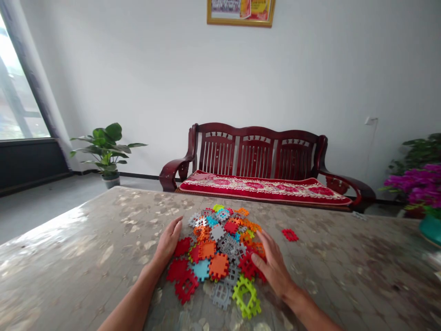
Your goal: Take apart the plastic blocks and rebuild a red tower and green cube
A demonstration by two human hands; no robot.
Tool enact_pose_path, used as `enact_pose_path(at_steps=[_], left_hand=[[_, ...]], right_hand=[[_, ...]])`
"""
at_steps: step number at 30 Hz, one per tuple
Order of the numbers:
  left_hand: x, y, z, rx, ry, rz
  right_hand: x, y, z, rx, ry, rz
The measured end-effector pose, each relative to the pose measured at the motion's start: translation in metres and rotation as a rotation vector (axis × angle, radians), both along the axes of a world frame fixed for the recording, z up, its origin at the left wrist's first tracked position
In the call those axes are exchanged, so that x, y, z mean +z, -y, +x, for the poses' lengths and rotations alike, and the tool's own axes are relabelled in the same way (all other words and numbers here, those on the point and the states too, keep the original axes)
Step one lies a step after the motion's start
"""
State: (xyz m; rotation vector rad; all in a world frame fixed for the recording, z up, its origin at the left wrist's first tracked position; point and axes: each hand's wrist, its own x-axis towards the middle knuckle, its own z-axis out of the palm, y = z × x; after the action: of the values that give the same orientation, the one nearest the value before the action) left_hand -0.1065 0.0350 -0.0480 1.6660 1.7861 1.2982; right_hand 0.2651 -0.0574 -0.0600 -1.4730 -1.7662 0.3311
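A heap of flat plastic pieces with notched edges lies on the table in front of me, in red, orange, grey, blue and yellow-green. My left hand (169,239) rests at the heap's left side, near a dark red piece (183,246), fingers stretched forward and holding nothing. On the right, my right hand (270,258) is spread over the heap's edge, its thumb over a red piece (246,265). A green piece with a round opening (255,307) lies nearest me, beside a grey one (221,294). An orange piece (218,266) sits near the middle.
One red piece (290,235) lies apart on the patterned table (113,239), to the right. A purple flower arrangement (422,184) in a teal pot (430,230) stands at the right edge. Behind the table are a wooden bench (255,151) and a potted plant (109,147).
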Motion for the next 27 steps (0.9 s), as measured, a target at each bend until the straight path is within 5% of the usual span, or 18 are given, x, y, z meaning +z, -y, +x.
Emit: enact_pose_path(at_steps=[6, 13, 19, 23, 27], left_hand=[[-0.004, 0.000, 0.006, 0.016, -0.075, -0.003], [0.005, 0.001, 0.004, 0.006, -0.099, -0.013], [0.009, 0.005, 0.001, 0.086, -0.003, 0.000], [0.008, 0.005, 0.001, 0.155, 0.056, -0.013], [0.008, 0.006, 0.001, 0.161, 0.049, -0.016]], right_hand=[[-0.003, 0.013, -0.026, 0.123, 0.366, 0.020], [0.007, -0.006, -0.044, 0.053, 0.307, 0.044], [0.032, -0.012, -0.007, -0.054, 0.011, -0.013], [0.045, -0.004, 0.021, 0.030, 0.090, -0.270], [0.050, 0.008, 0.017, 0.013, 0.246, -0.281]])
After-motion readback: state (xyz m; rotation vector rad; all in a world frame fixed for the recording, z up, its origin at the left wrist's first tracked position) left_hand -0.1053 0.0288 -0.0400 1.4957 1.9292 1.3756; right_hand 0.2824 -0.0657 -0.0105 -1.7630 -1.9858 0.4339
